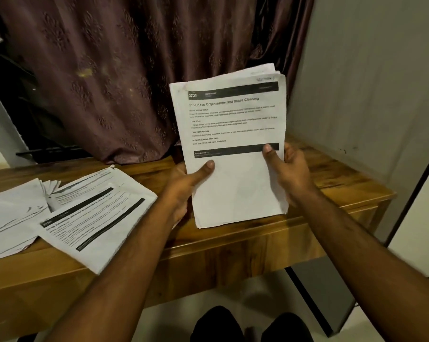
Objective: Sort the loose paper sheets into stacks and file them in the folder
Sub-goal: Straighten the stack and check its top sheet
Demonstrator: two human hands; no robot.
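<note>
Nearest, a stack of paper sheets [233,154] is held up over the bench [233,245] by the left hand [183,191] and right hand [289,169], fingers curled round its sides. Sorting looks underway (no folder is seen). Next, loose sheets [67,213] lying left probably need gathering.

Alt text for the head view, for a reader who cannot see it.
Both hands, left hand and right hand, hold a stack of printed sheets upright above a wooden table. More loose sheets lie spread on its left side, before a brown curtain.
</note>
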